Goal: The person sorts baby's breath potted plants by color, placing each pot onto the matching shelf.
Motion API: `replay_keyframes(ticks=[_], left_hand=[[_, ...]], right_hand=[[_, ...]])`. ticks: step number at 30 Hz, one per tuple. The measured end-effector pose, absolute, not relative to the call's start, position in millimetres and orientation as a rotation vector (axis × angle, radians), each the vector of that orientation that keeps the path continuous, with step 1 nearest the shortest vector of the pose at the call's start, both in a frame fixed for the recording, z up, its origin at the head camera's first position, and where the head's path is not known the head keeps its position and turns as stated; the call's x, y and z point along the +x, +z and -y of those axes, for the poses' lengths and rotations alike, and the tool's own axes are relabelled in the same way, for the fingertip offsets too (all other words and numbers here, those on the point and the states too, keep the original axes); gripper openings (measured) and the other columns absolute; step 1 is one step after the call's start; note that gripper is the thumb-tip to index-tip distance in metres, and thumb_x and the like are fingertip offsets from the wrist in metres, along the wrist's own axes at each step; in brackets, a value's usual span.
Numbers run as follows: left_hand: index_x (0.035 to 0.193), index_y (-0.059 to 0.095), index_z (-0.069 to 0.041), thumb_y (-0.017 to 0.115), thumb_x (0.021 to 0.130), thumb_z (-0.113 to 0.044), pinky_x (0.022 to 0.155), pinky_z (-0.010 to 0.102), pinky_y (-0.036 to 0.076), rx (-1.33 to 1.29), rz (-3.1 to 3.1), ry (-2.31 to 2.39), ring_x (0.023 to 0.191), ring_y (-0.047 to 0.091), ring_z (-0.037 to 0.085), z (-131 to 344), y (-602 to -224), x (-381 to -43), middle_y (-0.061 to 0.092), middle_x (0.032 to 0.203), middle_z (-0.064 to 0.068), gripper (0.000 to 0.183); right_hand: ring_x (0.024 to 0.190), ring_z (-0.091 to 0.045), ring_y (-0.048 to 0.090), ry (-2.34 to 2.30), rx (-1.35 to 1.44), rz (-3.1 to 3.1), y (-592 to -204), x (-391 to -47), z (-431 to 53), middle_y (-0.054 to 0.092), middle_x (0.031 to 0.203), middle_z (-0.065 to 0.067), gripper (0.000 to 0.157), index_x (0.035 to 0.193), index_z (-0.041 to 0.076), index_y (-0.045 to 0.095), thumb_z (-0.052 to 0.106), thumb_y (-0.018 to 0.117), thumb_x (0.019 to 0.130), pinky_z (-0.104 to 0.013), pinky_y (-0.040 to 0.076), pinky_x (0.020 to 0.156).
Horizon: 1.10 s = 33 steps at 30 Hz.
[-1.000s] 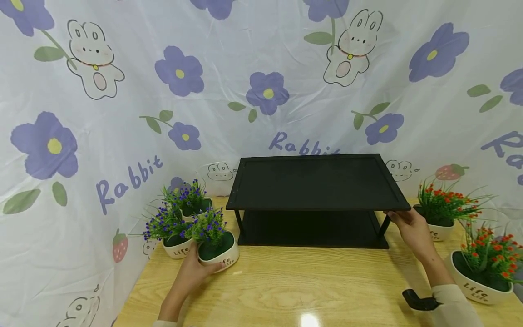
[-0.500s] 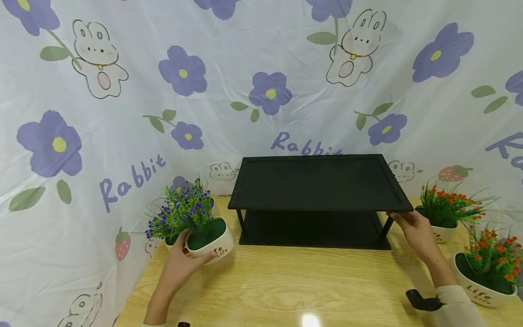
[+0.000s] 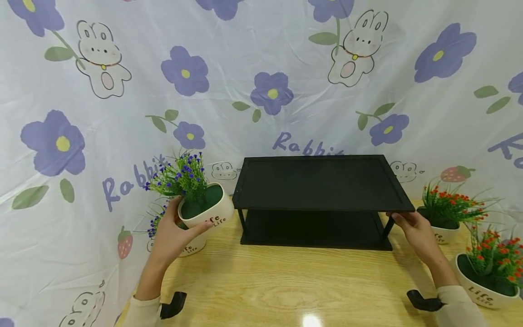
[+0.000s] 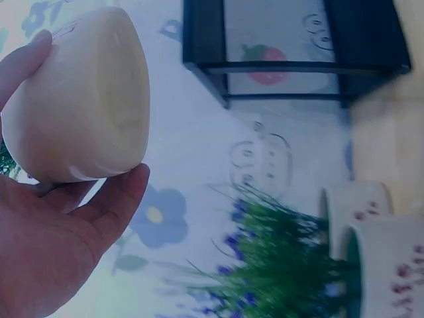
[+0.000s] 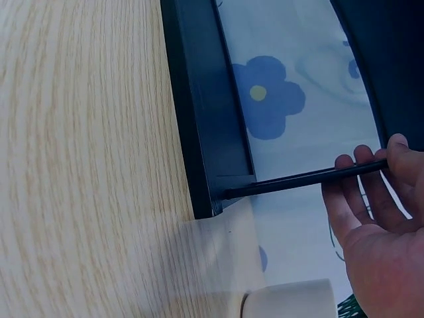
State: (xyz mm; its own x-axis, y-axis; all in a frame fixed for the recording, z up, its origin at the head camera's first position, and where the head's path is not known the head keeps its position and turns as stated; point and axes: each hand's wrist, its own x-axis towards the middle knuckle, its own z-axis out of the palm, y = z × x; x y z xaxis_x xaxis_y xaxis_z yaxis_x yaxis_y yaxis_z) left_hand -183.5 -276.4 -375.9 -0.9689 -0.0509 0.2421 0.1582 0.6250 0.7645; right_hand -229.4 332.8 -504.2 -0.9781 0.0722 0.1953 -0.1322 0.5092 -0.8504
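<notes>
Black shelf (image 3: 323,181) separates the held pot (image 3: 209,212) from red-flowered pots (image 3: 482,293).

White backdrop (image 3: 230,120), prob. cloth, w/ purple flwrs (image 3: 271,94), rabbits (image 3: 104,59); wood tbl (image 3: 278,284), glare (image 3: 312,320).

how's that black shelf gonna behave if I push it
The black shelf would probably slide rather than tip, being low and wide. It looks stiff: the top panel shows no sag. The right hand at its post may steady it.
</notes>
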Motion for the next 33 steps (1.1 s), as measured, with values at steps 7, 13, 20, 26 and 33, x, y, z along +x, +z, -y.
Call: replay_keyframes(ticks=[7,13,20,26,33], left_hand=[[0.170,0.022,-0.013,0.089,0.087,-0.041,0.111,0.067,0.049,-0.149,2.596,-1.261,0.142,0.054,0.046,264.3,-354.3,-208.9,0.045,0.164,0.021,0.110],[0.172,0.020,-0.014,0.087,0.088,-0.045,0.110,0.062,0.052,-0.191,2.581,-1.306,0.141,0.056,0.043,251.9,-342.9,-231.2,0.045,0.164,0.018,0.112],[0.170,0.027,-0.015,0.090,0.086,-0.038,0.106,0.059,0.055,-0.330,2.521,-1.399,0.134,0.062,0.039,233.0,-340.8,-255.8,0.052,0.159,0.014,0.107],[0.169,0.030,-0.017,0.092,0.084,-0.036,0.104,0.059,0.057,-0.420,2.508,-1.460,0.131,0.064,0.037,211.2,-335.8,-270.4,0.055,0.154,0.012,0.106],[0.168,0.032,-0.018,0.092,0.084,-0.036,0.099,0.055,0.061,-0.501,2.488,-1.501,0.128,0.067,0.036,177.7,-324.4,-286.8,0.057,0.151,0.012,0.105]], right_hand=[[0.108,0.018,0.056,1.487,0.083,2.522,-506.3,-230.2,-334.8,0.065,0.120,0.020,0.045,0.139,0.003,0.061,0.038,0.050,0.114,-0.004,0.049,0.087],[0.110,0.018,0.054,1.458,0.070,2.564,-506.2,-230.4,-336.4,0.066,0.128,0.004,0.046,0.141,0.004,0.060,0.039,0.048,0.115,-0.016,0.058,0.094],[0.110,0.017,0.056,1.479,0.095,2.538,-507.2,-232.1,-336.9,0.065,0.125,0.013,0.045,0.141,0.003,0.060,0.038,0.048,0.115,-0.016,0.058,0.095],[0.111,0.017,0.055,1.435,0.082,2.573,-506.9,-233.0,-337.5,0.067,0.129,0.006,0.047,0.144,0.004,0.059,0.039,0.046,0.115,-0.029,0.060,0.100],[0.111,0.021,0.049,1.530,0.075,2.551,-509.4,-234.4,-338.0,0.065,0.135,-0.003,0.050,0.147,0.004,0.057,0.041,0.045,0.115,-0.068,0.046,0.112]])
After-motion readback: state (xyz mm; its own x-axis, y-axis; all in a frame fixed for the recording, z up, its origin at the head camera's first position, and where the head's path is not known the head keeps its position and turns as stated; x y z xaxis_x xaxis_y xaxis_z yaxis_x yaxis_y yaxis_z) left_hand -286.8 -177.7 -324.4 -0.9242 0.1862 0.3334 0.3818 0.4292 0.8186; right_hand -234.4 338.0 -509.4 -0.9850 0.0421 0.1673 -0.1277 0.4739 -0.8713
